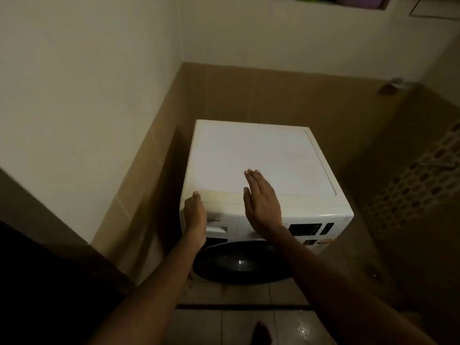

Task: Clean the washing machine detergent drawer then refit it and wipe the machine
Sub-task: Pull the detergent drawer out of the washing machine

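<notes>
A white front-loading washing machine (261, 155) stands in a tiled corner, seen from above. Its detergent drawer (219, 226) sits closed in the front panel at the upper left, with a recessed handle. My left hand (195, 215) rests against the machine's front left corner beside the drawer; its fingers are hidden from me. My right hand (261, 200) hovers flat over the front edge of the lid with straight fingers, holding nothing. The dark round door (239, 262) lies below the panel.
Walls close in on the left and behind the machine. A perforated laundry basket (418, 180) stands to the right. A tap fitting (398, 83) juts from the back wall. The wet tiled floor (249, 324) and my foot (261, 332) lie in front.
</notes>
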